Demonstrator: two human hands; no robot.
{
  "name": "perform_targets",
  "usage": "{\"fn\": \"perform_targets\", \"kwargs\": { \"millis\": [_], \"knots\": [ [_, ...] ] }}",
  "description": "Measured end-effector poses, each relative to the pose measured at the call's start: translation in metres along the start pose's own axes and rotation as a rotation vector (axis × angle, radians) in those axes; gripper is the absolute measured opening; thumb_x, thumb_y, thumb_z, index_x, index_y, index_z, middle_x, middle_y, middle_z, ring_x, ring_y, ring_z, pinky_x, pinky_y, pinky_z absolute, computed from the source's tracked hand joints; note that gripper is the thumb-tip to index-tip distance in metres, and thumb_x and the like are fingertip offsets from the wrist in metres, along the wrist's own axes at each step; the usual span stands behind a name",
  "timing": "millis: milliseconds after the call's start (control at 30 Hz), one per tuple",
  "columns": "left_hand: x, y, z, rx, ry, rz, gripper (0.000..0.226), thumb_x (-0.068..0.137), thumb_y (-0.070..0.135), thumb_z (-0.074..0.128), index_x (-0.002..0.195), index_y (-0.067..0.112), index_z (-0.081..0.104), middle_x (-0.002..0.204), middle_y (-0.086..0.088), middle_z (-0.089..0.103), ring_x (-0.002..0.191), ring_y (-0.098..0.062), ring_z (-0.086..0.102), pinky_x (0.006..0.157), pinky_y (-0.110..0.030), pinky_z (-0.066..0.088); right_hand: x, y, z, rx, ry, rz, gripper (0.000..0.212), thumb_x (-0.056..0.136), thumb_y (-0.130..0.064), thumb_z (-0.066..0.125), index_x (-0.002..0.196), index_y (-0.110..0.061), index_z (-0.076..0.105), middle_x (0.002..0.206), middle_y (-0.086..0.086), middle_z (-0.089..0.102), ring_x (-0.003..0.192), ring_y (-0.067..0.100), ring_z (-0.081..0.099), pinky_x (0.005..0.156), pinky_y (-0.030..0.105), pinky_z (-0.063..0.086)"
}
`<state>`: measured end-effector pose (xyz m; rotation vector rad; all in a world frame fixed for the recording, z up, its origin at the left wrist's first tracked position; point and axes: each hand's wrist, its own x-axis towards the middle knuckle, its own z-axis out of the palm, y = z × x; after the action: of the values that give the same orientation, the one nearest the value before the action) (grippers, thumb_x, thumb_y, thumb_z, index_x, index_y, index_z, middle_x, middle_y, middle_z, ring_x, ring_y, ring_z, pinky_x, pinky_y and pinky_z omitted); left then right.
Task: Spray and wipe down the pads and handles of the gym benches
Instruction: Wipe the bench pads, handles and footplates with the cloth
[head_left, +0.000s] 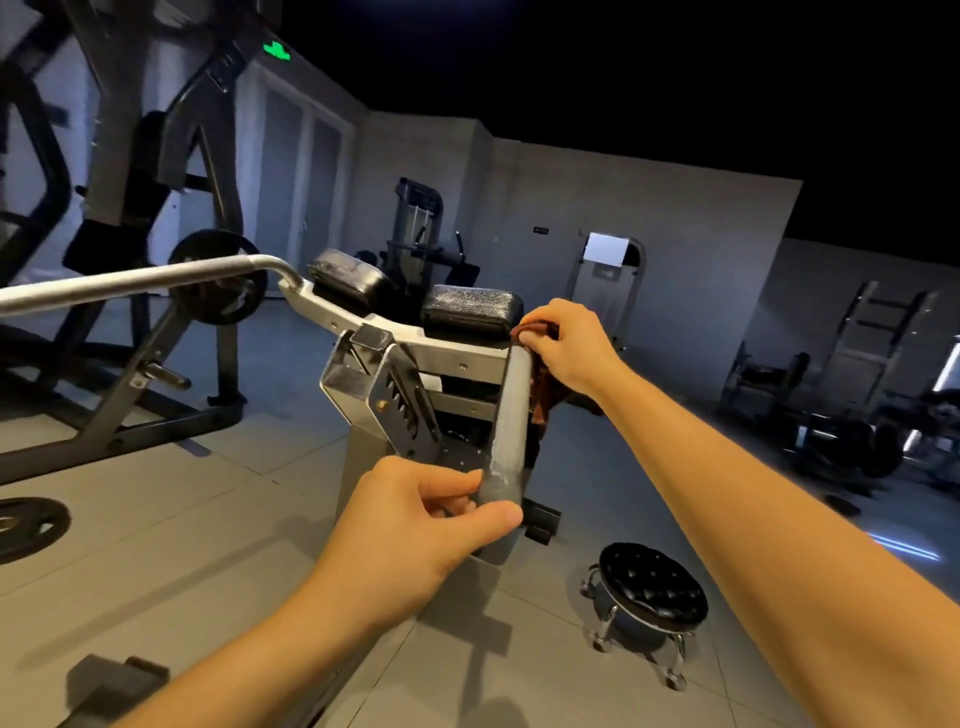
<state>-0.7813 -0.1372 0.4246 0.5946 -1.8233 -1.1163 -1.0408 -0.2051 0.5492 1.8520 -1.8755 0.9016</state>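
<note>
A grey metal handle (506, 431) of a white-framed gym machine (363, 395) points toward me in the middle of the view. My left hand (415, 519) pinches its near end between thumb and fingers. My right hand (566, 343) grips a reddish-brown cloth (543, 395) at the handle's far end; the cloth hangs down along the handle's right side. Two black pads (470, 309) sit on the frame just behind the handle. A second long handle (130, 283) reaches out to the left. No spray bottle is in view.
A black round stool on castors (652, 584) stands on the floor at lower right. A weight plate (28, 525) lies on the floor at left. A plate-loaded rack (156, 208) rises at left; other machines (857, 405) line the dim right side.
</note>
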Motion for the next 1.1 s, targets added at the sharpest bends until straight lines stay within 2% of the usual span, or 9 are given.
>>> {"fn": "perform_targets", "kwargs": {
  "millis": [133,267,367,533,633,767,867,1000,1100],
  "knots": [
    [0.0,0.001,-0.002,0.001,-0.022,-0.013,0.032,0.076,0.043,0.084,0.092,0.015,0.083,0.093,-0.013,0.077,0.094,-0.024,0.074,0.088,-0.027,0.059,-0.016,-0.01,0.013,0.088,0.122,0.12,0.014,0.099,-0.021,0.064,0.105,-0.019,0.077,0.102,0.004,0.064,0.097,0.021,0.059,0.091,0.039,0.05],
    [-0.001,0.002,-0.003,-0.02,-0.042,0.03,0.03,0.072,0.051,0.081,0.089,0.026,0.081,0.09,-0.014,0.077,0.095,-0.033,0.071,0.09,-0.046,0.057,-0.096,-0.048,-0.015,0.187,0.032,-0.096,0.01,0.096,-0.016,0.068,0.098,-0.017,0.078,0.09,-0.01,0.058,0.088,0.008,0.056,0.08,0.024,0.043],
    [0.001,0.002,-0.005,-0.034,-0.061,0.053,0.04,0.069,0.053,0.081,0.099,0.026,0.08,0.088,-0.011,0.075,0.087,-0.036,0.068,0.08,-0.048,0.057,-0.151,-0.076,-0.036,0.235,-0.112,-0.287,0.013,0.097,-0.013,0.068,0.106,-0.017,0.077,0.094,-0.007,0.059,0.09,0.012,0.058,0.078,0.021,0.047],
    [0.007,-0.008,-0.009,0.049,-0.037,0.051,0.06,0.064,0.057,0.082,0.119,0.033,0.072,0.098,0.015,0.072,0.087,-0.016,0.065,0.076,-0.027,0.056,-0.106,-0.054,-0.02,0.168,-0.012,-0.224,0.012,0.097,-0.014,0.067,0.104,-0.016,0.077,0.089,-0.013,0.055,0.086,0.004,0.055,0.076,0.015,0.041],
    [0.009,-0.013,-0.009,0.062,-0.04,0.075,0.064,0.065,0.061,0.084,0.124,0.039,0.068,0.104,0.028,0.067,0.094,-0.001,0.063,0.076,-0.02,0.05,-0.043,-0.025,-0.003,0.082,0.058,-0.06,0.014,0.099,-0.019,0.065,0.106,-0.016,0.077,0.085,-0.013,0.052,0.081,0.005,0.051,0.079,0.026,0.042],
    [0.019,-0.017,-0.012,0.104,-0.121,0.167,0.079,0.065,0.069,0.077,0.135,0.034,0.063,0.122,0.027,0.062,0.117,0.003,0.058,0.09,-0.012,0.046,-0.035,-0.027,0.007,0.072,0.111,0.032,0.014,0.099,-0.019,0.064,0.107,-0.016,0.076,0.092,-0.002,0.057,0.089,0.017,0.054,0.085,0.037,0.049],
    [0.023,-0.018,-0.014,0.092,-0.178,0.187,0.085,0.067,0.066,0.077,0.143,0.033,0.057,0.137,0.026,0.057,0.128,0.007,0.051,0.1,-0.012,0.043,-0.093,-0.046,-0.004,0.214,0.123,-0.057,0.012,0.096,-0.013,0.068,0.102,-0.018,0.077,0.092,-0.006,0.058,0.09,0.011,0.057,0.082,0.025,0.045],
    [0.023,-0.019,-0.012,0.062,-0.181,0.227,0.079,0.073,0.06,0.08,0.143,0.034,0.057,0.143,0.024,0.055,0.134,0.005,0.049,0.111,-0.025,0.039,-0.163,-0.08,-0.038,0.27,-0.094,-0.302,0.017,0.096,-0.011,0.069,0.109,-0.019,0.077,0.096,-0.012,0.058,0.094,0.014,0.06,0.082,0.02,0.05],
    [0.027,-0.021,-0.011,0.034,-0.205,0.254,0.068,0.077,0.048,0.086,0.138,0.041,0.058,0.139,0.029,0.056,0.132,0.006,0.05,0.108,-0.017,0.039,-0.148,-0.077,-0.039,0.212,-0.121,-0.321,0.017,0.096,-0.011,0.068,0.109,-0.02,0.076,0.095,-0.011,0.057,0.092,0.013,0.059,0.08,0.019,0.048]
  ]
}}
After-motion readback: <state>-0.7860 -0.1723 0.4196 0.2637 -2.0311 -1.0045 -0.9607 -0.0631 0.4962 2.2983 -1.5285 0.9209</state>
